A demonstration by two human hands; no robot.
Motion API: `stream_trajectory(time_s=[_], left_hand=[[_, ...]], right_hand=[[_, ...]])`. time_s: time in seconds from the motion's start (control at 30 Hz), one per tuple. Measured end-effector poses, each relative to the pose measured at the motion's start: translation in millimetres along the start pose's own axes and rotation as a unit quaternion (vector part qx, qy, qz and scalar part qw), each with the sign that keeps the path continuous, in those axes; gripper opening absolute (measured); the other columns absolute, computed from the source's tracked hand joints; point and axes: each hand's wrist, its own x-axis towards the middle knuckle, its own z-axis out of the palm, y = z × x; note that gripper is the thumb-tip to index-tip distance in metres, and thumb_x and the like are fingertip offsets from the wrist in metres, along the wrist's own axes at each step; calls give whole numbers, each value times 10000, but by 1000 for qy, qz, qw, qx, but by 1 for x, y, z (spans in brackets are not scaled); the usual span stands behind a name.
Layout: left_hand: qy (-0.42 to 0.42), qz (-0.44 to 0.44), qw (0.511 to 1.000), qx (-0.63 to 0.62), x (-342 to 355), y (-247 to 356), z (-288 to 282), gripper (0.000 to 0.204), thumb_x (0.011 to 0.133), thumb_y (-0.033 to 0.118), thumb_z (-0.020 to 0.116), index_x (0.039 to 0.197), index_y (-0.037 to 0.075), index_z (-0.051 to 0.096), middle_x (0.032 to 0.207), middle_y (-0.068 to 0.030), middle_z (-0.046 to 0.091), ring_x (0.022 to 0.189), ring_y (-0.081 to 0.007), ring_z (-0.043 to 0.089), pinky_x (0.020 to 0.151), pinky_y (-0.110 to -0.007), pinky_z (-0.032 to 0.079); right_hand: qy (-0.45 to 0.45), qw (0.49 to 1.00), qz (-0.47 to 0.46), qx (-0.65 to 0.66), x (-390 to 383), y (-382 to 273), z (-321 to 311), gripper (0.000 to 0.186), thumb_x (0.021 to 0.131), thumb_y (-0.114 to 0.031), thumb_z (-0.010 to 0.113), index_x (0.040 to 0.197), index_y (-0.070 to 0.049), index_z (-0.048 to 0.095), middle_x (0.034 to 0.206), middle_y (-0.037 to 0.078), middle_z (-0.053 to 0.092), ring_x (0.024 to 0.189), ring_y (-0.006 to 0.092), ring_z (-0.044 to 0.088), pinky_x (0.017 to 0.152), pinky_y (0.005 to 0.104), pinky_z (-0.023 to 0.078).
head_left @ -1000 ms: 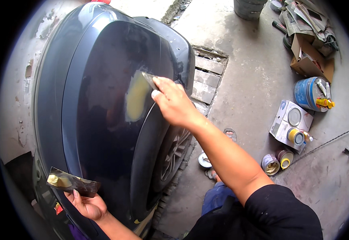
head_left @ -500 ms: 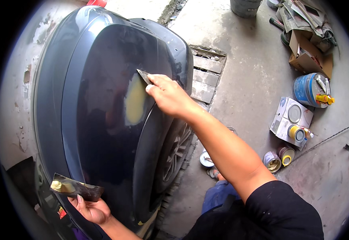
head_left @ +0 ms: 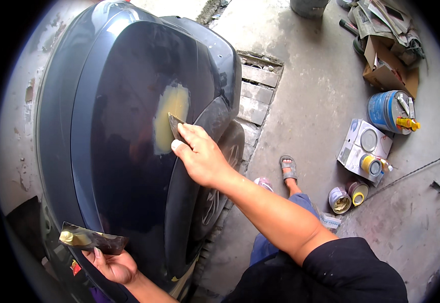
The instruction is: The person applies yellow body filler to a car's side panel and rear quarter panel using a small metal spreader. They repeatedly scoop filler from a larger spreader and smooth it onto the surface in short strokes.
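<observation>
A dark blue-grey car body panel (head_left: 129, 96) fills the left and middle of the view. On it, above the wheel arch, is a smeared yellowish patch of body filler (head_left: 172, 103) with paler edges. My right hand (head_left: 202, 155) grips a thin filler spreader (head_left: 174, 124), its edge lying over the patch's lower right part. At the lower left, my left hand (head_left: 113, 265) holds a dark flat plate (head_left: 110, 243) from below, with a pale yellow dab of filler (head_left: 68, 237) at its far left end.
A wheel (head_left: 211, 209) sits under the arch. Right of the car are a slatted floor drain (head_left: 259, 76), my sandalled foot (head_left: 288, 166), open cans (head_left: 340, 200), a white box (head_left: 355, 144), a blue bucket (head_left: 381, 111) and a cardboard box (head_left: 389, 70). A dark bucket (head_left: 308, 9) stands farther off.
My right hand has moved the spreader down from the patch's top. The patch now reaches higher and looks wider at its top. My left hand has shifted slightly left. My foot now shows.
</observation>
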Motion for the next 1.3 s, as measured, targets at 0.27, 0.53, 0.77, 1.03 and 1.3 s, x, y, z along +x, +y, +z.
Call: stream_trajectory(time_s=[0.27,0.53,0.77,1.03,1.3], left_hand=[[-46,-17,999,-22,1,2,2,415,942,35,474,1354,-17,477,1341,-163,554,1243,-267,538,1094,-404,423],[-37,-22,999,-17,2,1,4,405,948,28,465,1351,-5,482,1345,-159,555,1239,-267,546,1088,-408,435],[-64,-23,998,-12,1,2,7,424,945,31,460,1368,1,473,1360,-149,547,1255,-255,534,1089,-406,435],[-46,-6,999,-18,0,0,11,398,932,34,472,1324,-29,501,1322,-158,570,1244,-259,541,1091,-406,427],[-35,-10,999,-8,0,-1,10,412,953,40,460,1362,-10,456,1328,-154,559,1217,-255,553,1072,-404,442]], right_hand=[[1,1000,8,19,-32,-12,19,609,986,-321,513,1405,111,422,1463,277,401,1387,377,389,1155,393,300],[-44,999,2,-5,-56,-22,29,588,987,-336,503,1383,96,458,1449,283,416,1352,403,412,1143,421,310],[-3,994,-94,-62,23,-10,-44,549,976,-301,514,1364,86,481,1414,244,491,1352,336,445,1138,379,327],[-25,995,-64,-77,42,-13,-36,595,953,-358,484,1417,15,463,1471,217,424,1347,373,415,1143,403,315],[-4,993,-66,-95,-41,-12,19,576,979,-321,507,1399,68,445,1430,245,420,1307,398,435,1114,422,346]])
